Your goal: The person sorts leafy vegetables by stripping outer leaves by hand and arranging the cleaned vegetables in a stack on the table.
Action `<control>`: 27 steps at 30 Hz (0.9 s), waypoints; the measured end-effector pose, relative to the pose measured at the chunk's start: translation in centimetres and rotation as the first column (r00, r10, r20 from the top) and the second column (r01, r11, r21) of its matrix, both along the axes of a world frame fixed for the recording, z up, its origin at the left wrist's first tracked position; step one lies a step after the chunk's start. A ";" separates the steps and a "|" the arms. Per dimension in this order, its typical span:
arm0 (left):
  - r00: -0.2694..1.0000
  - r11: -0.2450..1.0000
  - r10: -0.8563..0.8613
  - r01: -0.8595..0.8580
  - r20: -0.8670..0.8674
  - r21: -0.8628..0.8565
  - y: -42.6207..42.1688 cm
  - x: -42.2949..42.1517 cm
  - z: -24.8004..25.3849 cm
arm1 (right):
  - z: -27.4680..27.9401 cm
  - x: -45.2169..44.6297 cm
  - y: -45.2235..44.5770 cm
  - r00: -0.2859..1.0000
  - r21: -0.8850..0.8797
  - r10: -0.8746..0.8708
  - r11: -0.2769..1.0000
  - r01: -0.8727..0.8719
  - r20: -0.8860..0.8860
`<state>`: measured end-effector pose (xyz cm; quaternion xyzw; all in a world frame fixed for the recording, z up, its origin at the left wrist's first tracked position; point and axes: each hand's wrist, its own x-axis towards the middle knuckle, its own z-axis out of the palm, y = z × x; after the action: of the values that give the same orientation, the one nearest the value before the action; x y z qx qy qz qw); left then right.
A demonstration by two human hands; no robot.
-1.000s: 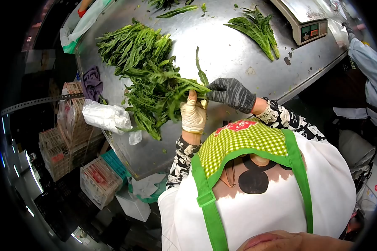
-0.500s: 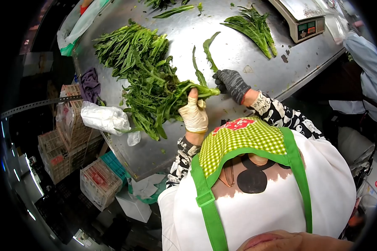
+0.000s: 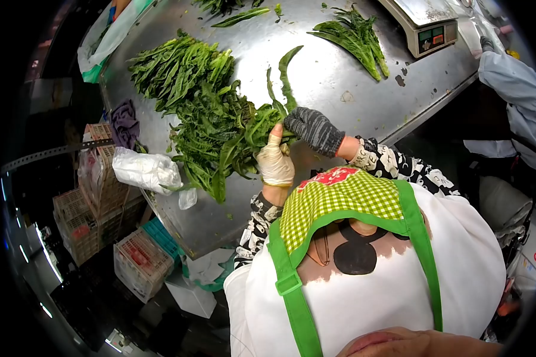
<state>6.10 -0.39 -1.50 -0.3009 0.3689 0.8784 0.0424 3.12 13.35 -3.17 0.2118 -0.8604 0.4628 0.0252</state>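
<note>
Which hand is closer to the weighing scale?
Right. The right hand is down-left of the scale in the picture; the left hand, holding greens, is farther down-left.

On our left hand (image 3: 276, 162) we wear a wrinkled cream glove (image 3: 276, 169) that leaves the thumb's end uncovered; on our right hand (image 3: 315, 131) sits a knitted glove (image 3: 321, 134), streaked in dark and lighter grey. Our left sleeve (image 3: 263, 215) and right sleeve (image 3: 402, 166) are printed in black and white. Over our white top (image 3: 375, 300), marked with a brown patch (image 3: 323, 269) and a rounded black shape (image 3: 355, 258), hangs an apron bib (image 3: 333, 208) of green-and-white check with a red patch (image 3: 330, 177) at its far side. Plain green straps run nearward, the left strap (image 3: 301, 324) with a buckle (image 3: 289, 284), the right strap (image 3: 426, 262) showing none.
</note>
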 end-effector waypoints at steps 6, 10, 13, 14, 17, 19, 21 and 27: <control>0.995 0.997 0.080 -0.080 -0.064 -0.010 0.5 -0.5 1.9 | -1.4 -2.5 2.3 0.949 0.161 -0.031 0.987 -0.022 0.314; 0.996 0.996 0.084 -0.085 -0.037 -0.032 -0.3 -1.0 1.8 | 0.0 -1.7 2.7 0.865 0.199 -0.163 0.977 0.075 0.474; 1.000 0.997 -0.015 0.016 0.012 -0.073 -0.1 -1.1 2.1 | 4.8 -0.3 1.7 0.938 0.038 -0.016 0.999 0.003 0.346; 0.998 0.995 -0.064 0.065 0.011 -0.073 0.1 -0.9 1.7 | 4.6 -0.4 1.6 0.976 0.135 0.028 0.989 -0.059 0.218; 0.978 0.987 -0.157 0.159 -0.134 0.007 -0.2 -0.7 0.8 | 2.4 -0.4 2.4 0.946 0.248 0.132 0.967 -0.058 -0.295; 0.934 0.971 -0.206 0.233 -0.292 0.060 -0.7 -0.8 0.3 | 1.0 -0.2 2.3 0.884 0.216 0.143 0.975 -0.048 -0.445; 0.952 0.965 -0.208 0.237 -0.223 0.110 -0.6 -0.5 0.2 | 0.5 0.3 1.9 0.917 0.162 0.123 0.985 -0.065 -0.380; 0.973 0.985 -0.125 0.144 -0.195 0.090 0.3 -0.6 -0.5 | -2.0 0.8 1.5 0.942 0.258 0.009 0.963 0.083 -0.337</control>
<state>5.54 -0.10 -1.96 -0.1882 0.3449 0.9159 0.0823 3.91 14.82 -5.20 0.2723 -0.9021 0.2989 0.1508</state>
